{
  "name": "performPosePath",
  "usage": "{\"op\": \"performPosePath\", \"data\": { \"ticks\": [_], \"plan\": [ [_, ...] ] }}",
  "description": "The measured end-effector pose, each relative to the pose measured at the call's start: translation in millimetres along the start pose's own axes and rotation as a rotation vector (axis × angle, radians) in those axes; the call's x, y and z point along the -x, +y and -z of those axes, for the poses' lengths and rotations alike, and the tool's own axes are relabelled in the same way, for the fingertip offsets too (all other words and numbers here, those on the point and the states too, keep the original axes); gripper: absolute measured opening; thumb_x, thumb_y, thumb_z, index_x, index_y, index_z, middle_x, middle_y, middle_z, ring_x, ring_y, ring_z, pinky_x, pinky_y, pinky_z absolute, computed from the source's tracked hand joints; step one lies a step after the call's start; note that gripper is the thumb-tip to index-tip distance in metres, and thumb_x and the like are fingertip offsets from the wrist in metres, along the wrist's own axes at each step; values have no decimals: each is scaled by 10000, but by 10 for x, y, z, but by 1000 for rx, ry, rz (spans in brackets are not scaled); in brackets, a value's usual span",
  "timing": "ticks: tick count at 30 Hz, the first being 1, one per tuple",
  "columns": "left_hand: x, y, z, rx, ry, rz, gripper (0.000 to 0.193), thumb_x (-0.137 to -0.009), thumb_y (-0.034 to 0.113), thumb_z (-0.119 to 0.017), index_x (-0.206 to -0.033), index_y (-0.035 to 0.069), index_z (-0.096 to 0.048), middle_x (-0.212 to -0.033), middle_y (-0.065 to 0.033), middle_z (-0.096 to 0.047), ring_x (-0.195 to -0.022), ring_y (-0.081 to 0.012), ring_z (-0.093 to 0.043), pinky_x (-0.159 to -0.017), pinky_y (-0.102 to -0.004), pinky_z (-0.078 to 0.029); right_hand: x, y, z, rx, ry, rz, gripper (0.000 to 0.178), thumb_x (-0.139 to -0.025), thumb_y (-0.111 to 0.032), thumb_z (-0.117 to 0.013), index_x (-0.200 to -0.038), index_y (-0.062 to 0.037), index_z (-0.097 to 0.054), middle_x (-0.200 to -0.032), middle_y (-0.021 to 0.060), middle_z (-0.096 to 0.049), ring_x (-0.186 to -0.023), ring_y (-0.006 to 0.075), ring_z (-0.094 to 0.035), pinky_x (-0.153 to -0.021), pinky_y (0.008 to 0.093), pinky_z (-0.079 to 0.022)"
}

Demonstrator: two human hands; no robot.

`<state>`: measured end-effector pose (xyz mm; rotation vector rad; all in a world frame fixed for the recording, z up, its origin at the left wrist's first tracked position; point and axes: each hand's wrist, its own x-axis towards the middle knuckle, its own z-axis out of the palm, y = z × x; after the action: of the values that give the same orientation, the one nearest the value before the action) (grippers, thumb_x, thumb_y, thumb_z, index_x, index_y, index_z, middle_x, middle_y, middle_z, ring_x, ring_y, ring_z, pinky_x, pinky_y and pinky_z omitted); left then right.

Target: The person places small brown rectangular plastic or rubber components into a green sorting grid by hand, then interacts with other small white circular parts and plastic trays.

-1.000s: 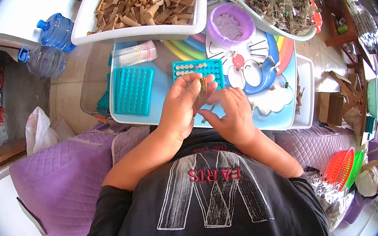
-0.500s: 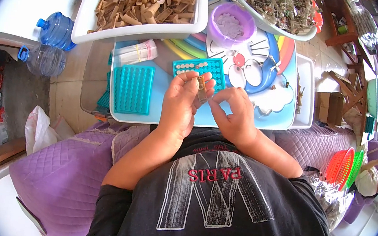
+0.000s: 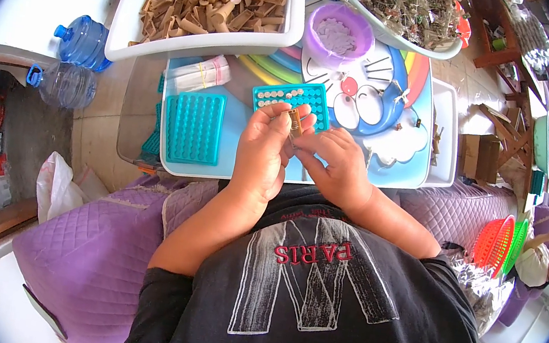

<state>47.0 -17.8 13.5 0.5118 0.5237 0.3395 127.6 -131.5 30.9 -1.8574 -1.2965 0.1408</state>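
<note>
Over the front of the table, my left hand [image 3: 263,144] holds a small brown piece [image 3: 295,123] between thumb and fingers. Shiny, gold-looking lines run along its face. My right hand [image 3: 342,167] is closed, with thumb and forefinger pinched at the lower end of that piece; whatever tiny part they grip cannot be made out. Just beyond the hands lies a teal tray [image 3: 322,96] of round pockets, with several small whitish round pieces in its far rows. My left fingers hide its near corner.
A second teal tray [image 3: 193,128] lies left, near a bundle of clear bags [image 3: 198,74]. Behind stand a white bin [image 3: 211,44] of brown pieces, a purple bowl [image 3: 313,38] of white bits and a large basin [image 3: 418,46] of wrapped items. A white tub [image 3: 449,135] adjoins the table's right edge.
My right hand has moved slightly left and down, its fingertips now meeting the lower end of the brown piece. My left hand has barely moved and still holds it.
</note>
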Motion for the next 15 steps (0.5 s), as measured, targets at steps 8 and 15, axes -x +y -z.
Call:
{"op": "performPosePath", "data": {
  "ticks": [8, 15],
  "plan": [
    [37, 21, -12, -24, 3, 19, 198, -916, 109, -500, -1082, 27, -431, -1091, -163, -556, -1018, -255, -564, -856, -356, -478, -26, 30, 14, 5, -92, -83, 207, -696, -125, -702, -892, -84, -650, -757, 64, -637, -676, 244, -590, -640, 339, -423],
    [19, -5, 90, -11, -11, 63, 231, -900, 91, -517, -1108, 12, -455, -1085, -157, -570, -1026, -251, -568, -855, -349, -476, -26, 87, 15, 95, -139, 9, 170, -718, -166, -685, -880, -126, -654, -697, 42, -620, -636, 217, -589, -589, 343, -398]
  ]
}}
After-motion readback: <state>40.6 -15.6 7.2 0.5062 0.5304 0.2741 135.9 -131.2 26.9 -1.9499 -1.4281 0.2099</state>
